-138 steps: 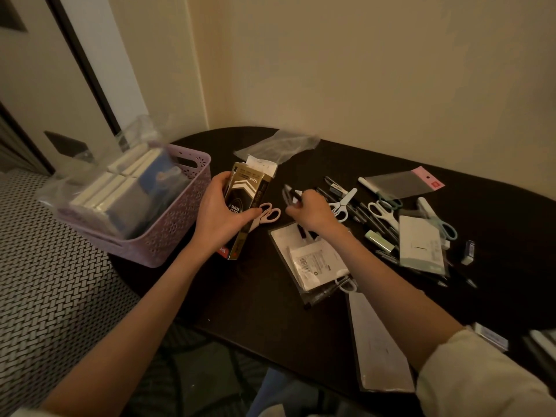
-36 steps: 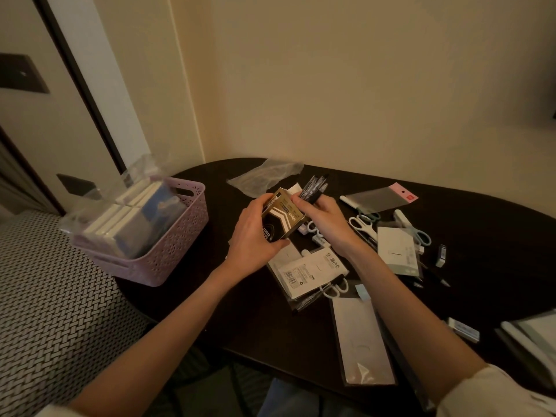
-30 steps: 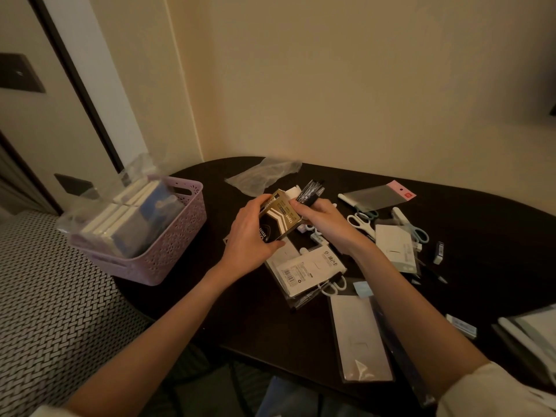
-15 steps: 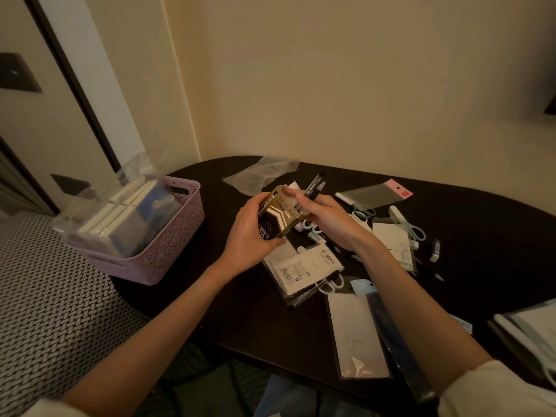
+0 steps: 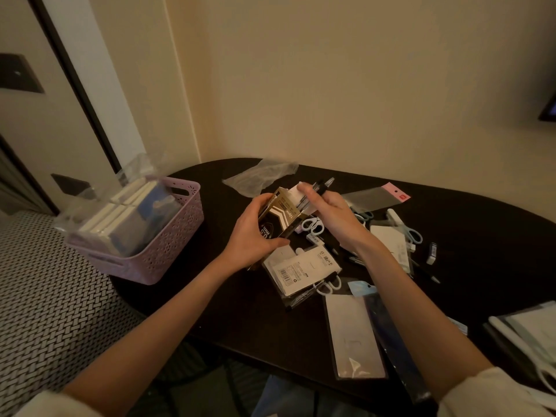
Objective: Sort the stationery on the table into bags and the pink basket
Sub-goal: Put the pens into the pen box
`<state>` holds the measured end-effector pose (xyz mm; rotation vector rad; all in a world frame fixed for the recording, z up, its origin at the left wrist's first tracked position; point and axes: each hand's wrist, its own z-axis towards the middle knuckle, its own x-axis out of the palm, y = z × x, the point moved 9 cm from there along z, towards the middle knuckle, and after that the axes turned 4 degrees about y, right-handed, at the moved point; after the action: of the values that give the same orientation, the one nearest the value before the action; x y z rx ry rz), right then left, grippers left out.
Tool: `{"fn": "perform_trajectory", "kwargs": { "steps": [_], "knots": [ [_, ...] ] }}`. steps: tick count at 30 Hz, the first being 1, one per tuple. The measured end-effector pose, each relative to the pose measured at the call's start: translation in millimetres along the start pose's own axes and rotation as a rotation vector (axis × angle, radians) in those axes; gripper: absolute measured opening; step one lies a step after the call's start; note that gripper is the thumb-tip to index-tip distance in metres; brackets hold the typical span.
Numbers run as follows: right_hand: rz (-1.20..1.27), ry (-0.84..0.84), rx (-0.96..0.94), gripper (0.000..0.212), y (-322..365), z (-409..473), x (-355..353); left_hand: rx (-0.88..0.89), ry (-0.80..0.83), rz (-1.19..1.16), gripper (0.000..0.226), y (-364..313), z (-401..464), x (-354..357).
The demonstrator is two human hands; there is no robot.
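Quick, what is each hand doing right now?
Left hand: grips the gold and black box.
Right hand: holds a bunch of black pens at the box's open top.

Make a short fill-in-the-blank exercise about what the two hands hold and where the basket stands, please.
1. The left hand grips a black and ____ box.
2. The right hand holds a bundle of ____ over the box's open end.
3. The pink basket stands at the table's ____ end.

Missing words: gold; pens; left
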<state>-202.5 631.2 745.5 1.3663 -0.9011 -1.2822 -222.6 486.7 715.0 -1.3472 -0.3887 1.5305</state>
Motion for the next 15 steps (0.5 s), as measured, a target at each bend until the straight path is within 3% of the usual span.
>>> {"fn": "perform_trajectory", "kwargs": {
  "steps": [4, 8, 9, 11, 15],
  "knots": [
    [0.06, -0.075, -0.053, 0.032, 1, 2, -8, -0.002, 0.005, 0.024, 0.09, 0, 2, 2],
    [0.62, -0.347, -0.174, 0.045, 4, -1, -47, -0.018, -0.014, 0.1, 0.092, 7, 5, -4],
    [0.662, -0.405, -0.181, 0.044, 5, -2, -59, -0.027, -0.021, 0.124, 0.093, 10, 6, -7],
    [0.475, -0.393, -0.095, 0.042, 9, 0, -67, -0.036, -0.022, 0.162, 0.093, 16, 7, -11],
    [-0.277, 0.051, 0.2, 0.03, 4, 10, -34, -0.006, -0.002, 0.238, 0.09, 17, 10, -13]
  ]
}}
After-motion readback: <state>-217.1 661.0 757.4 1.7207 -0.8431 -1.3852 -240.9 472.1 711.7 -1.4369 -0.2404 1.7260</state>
